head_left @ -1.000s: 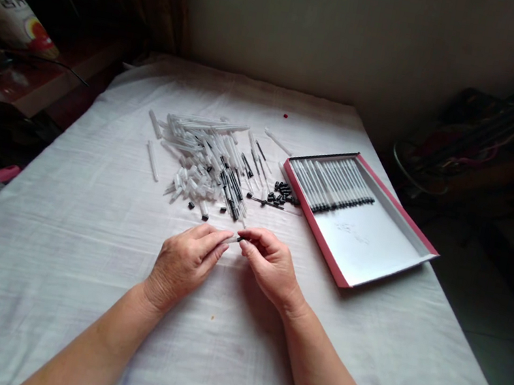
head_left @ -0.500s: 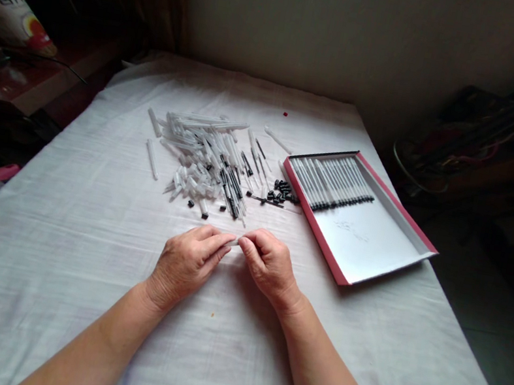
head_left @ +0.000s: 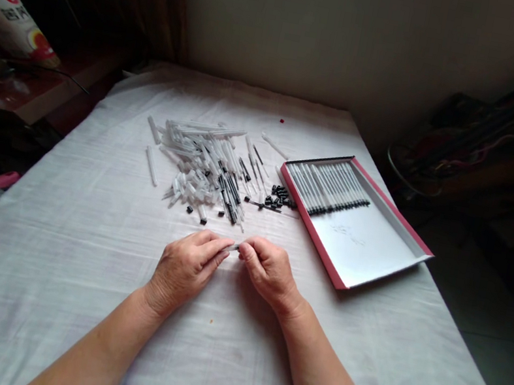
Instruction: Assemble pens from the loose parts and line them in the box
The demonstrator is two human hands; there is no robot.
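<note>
The left hand (head_left: 187, 266) and the right hand (head_left: 269, 271) meet over the near middle of the table (head_left: 75, 266), pinching one slim pen (head_left: 234, 247) between them, with only a short grey stretch of it showing in the gap. A second ago the right fingertips were parted and a black end stood out plainly; now they are curled in close and largely cover it. To my eye that means a firmer grip at that end, with the pen still being worked on; whether the end sits fully home I can't tell. The left thumb and forefinger hold the other side.

Just beyond the hands lie clear barrels (head_left: 197, 137) in a heap, clear caps (head_left: 190, 189), dark-marked refills (head_left: 231, 196) and small black plugs (head_left: 276, 197). To the right, the pink-sided box (head_left: 370, 255) carries a neat row of pens (head_left: 328, 185), their black ends aligned, with bare white floor nearer the person.
</note>
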